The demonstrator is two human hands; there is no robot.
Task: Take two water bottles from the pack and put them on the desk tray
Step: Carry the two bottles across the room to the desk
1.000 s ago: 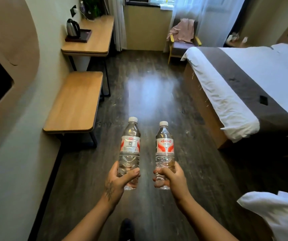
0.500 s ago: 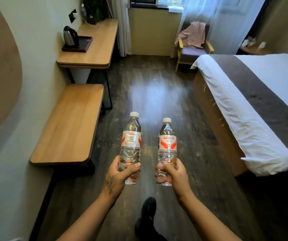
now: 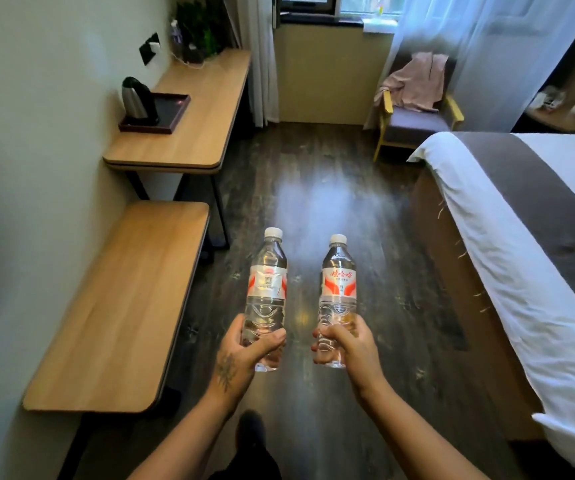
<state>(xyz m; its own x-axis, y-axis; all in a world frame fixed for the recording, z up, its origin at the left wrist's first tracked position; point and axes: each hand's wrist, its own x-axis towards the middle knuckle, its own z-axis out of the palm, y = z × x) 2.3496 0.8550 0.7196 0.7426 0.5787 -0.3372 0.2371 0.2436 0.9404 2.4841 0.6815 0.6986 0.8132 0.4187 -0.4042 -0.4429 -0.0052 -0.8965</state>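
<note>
My left hand (image 3: 241, 355) grips the lower part of a clear water bottle (image 3: 268, 278) with a white cap and a red-and-white label. My right hand (image 3: 346, 348) grips a second, matching water bottle (image 3: 338, 285). Both bottles are upright, side by side, held out over the dark wood floor. Far ahead on the left stands the wooden desk (image 3: 196, 133), and on it a dark tray (image 3: 171, 112) that carries a steel kettle (image 3: 135, 98) at its near left end. The pack is not in view.
A low wooden bench (image 3: 123, 306) runs along the left wall, just before the desk. The bed (image 3: 521, 237) with white sheets fills the right side. An armchair (image 3: 414, 123) with a pink garment stands by the window. A plant (image 3: 199, 32) sits at the desk's far end.
The view has advanced down the room: desk, tray and bench are nearer and larger. Both hands still hold their bottles upright in the same pose.
</note>
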